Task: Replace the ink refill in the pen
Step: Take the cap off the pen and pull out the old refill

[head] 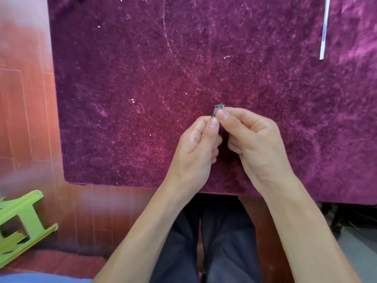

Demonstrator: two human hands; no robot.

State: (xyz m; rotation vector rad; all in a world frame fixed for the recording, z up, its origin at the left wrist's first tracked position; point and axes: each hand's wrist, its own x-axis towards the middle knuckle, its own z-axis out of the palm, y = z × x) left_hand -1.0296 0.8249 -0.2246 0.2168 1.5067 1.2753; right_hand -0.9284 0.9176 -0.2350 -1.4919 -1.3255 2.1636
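Both hands meet over the near middle of the purple velvet table cover. A small grey, shiny pen part sticks up between the fingertips; only its top end shows, the rest is hidden by the fingers. My left hand pinches it from below with thumb and forefinger. My right hand pinches its upper end from the right. A thin white refill-like stick lies on the cover at the far right, well away from both hands.
The table's near edge runs just below my wrists, and its left edge is at the left. A green plastic stool lies tipped on the wooden floor at lower left. My legs in dark trousers are under the table.
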